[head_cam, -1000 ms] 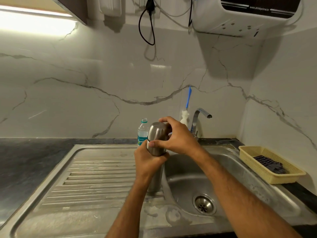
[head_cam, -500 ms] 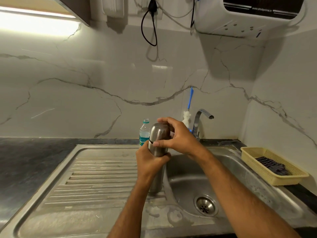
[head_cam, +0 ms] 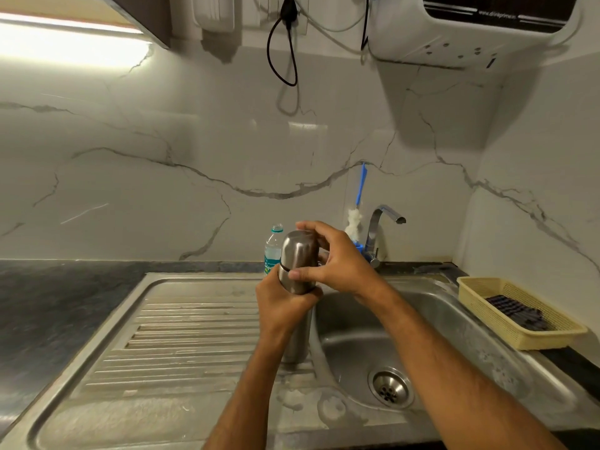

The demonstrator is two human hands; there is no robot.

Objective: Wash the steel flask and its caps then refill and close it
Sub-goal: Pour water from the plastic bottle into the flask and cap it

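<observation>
The right hand (head_cam: 337,264) curls its fingers over the rounded steel cap (head_cam: 300,251), thumb pressed across its near side, index finger arched over the top. The left hand (head_cam: 282,300) wraps tight around the flask (head_cam: 297,339) just below the cap. The flask stands upright, base on the sink (head_cam: 194,319) ridge between draining board and basin, long axis vertical, cap pointing up. Smooth polished steel probably feels rigid and slippery, more so when wet; a full wrap around the body and a firm grip on the cap suits twisting. Weight cannot be told. Behind it stand a bottle (head_cam: 273,246), a brush (head_cam: 357,209) and the tap (head_cam: 381,228).
</observation>
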